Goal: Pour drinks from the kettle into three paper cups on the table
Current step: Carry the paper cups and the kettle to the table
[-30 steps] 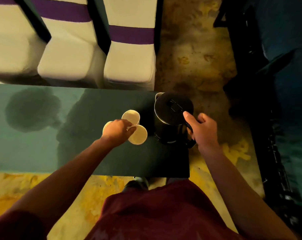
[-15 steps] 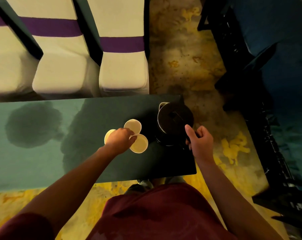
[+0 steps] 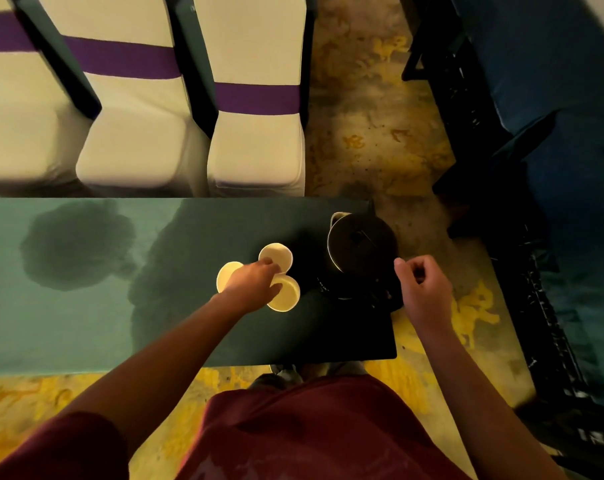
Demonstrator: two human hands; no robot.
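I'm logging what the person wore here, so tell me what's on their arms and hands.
Both forearms are bare, and so are the left hand and the right hand: no gloves, watch or rings show. A dark red short sleeve covers the left upper arm, matching the dark red shirt.

Dark green table (image 3: 86,323) with two darker blotches at nine o'clock, bearing three paper cups (image 3: 276,256) clustered rim to rim near centre and a black kettle (image 3: 361,247) just beside them at three o'clock.
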